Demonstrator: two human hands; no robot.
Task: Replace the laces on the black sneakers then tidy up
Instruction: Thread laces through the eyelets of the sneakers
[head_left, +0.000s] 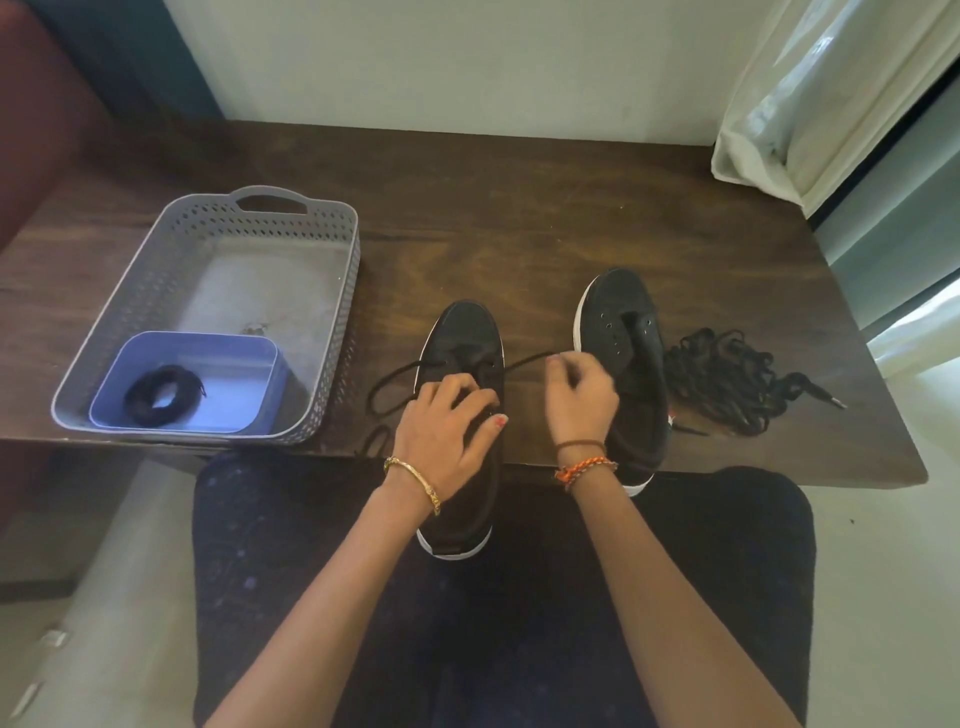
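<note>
Two black sneakers with white soles lie on a dark wooden table (519, 208), toes pointing away from me. The left sneaker (467, 332) has a black lace (395, 374) through its front eyelets, one end looping out to the left. My left hand (447, 426) lies on top of this sneaker with fingers curled over its tongue area. My right hand (579, 395) pinches the lace's other end, pulled out to the right. The right sneaker (623, 322) has bare eyelets. A tangled pile of black laces (727, 379) lies right of it.
A grey perforated basket (332, 291) stands at the table's left. Inside it, a blue box (234, 384) holds a coiled black lace (156, 395). A white curtain (810, 104) hangs at the back right. The left sneaker's heel overhangs the table's near edge above my lap.
</note>
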